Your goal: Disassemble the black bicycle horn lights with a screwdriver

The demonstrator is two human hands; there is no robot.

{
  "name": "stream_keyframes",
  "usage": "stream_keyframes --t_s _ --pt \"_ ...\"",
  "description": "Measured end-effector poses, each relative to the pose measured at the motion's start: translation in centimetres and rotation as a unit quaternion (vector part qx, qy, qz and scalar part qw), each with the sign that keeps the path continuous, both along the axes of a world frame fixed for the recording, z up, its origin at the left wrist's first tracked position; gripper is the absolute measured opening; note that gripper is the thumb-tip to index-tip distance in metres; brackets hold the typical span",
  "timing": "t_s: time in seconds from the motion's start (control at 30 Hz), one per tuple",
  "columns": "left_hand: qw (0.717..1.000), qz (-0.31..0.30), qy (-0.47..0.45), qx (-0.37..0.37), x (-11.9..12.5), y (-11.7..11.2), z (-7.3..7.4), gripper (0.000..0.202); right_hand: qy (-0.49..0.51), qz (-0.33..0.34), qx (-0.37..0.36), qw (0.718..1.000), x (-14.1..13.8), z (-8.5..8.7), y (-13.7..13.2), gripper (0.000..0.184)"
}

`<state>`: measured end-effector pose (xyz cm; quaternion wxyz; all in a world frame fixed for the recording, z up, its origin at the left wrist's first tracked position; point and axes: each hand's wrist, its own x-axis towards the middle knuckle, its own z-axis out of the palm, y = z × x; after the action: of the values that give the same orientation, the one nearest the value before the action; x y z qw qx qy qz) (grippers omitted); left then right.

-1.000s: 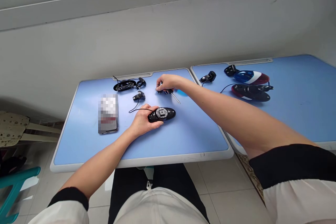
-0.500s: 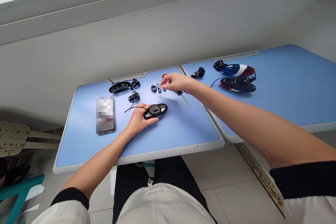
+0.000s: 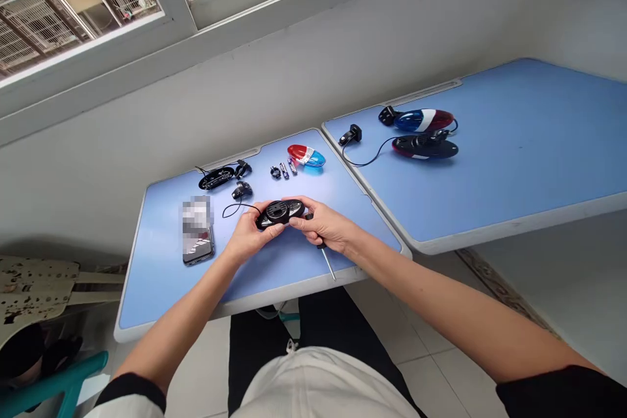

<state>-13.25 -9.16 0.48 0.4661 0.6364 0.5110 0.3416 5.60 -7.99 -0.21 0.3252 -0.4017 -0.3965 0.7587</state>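
A black oval device base (image 3: 281,211) with a round speaker grille sits near the middle of the left blue table (image 3: 161,274). My left hand (image 3: 247,235) grips its left end. My right hand (image 3: 324,225) touches its right end with the fingertips while also holding a screwdriver (image 3: 326,262), whose metal shaft points toward me past the palm. A thin black cable (image 3: 234,207) runs from the base to a small black button unit (image 3: 241,191).
Behind lie a red-white-blue cover (image 3: 306,155), small batteries (image 3: 288,167), a black ring part (image 3: 275,172), a black circuit assembly (image 3: 217,177) and a phone (image 3: 197,231). The right table (image 3: 514,163) carries another siren light (image 3: 422,119), its base (image 3: 425,146) and a wired button (image 3: 351,135).
My right hand came back from the far edge of the table to the black base, carrying the screwdriver. The coloured cover now lies uncovered. The view tilted upward.
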Motion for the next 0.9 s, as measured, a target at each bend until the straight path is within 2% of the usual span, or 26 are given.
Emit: stream_keyframes --t_s 0.17,0.4,0.67,0.9 --pt "0.999 0.030 -0.034 -0.017 0.6 -0.1 0.7 0.053 0.016 -0.018 0.033 0.999 -0.2 0.2 -0.7 0.061" --pt "0.995 0.048 -0.077 -0.034 1.3 -0.3 0.9 0.047 0.043 -0.048 0.050 0.997 0.0 -0.6 -1.4 0.057" --pt "0.993 0.044 -0.093 -0.049 1.3 -0.2 0.6 0.045 -0.032 -0.035 0.060 0.997 0.4 0.5 -1.3 0.055" --pt "0.996 0.044 -0.066 -0.049 1.1 0.1 0.4 0.049 -0.036 -0.027 0.052 0.998 0.2 0.4 -1.1 0.054"
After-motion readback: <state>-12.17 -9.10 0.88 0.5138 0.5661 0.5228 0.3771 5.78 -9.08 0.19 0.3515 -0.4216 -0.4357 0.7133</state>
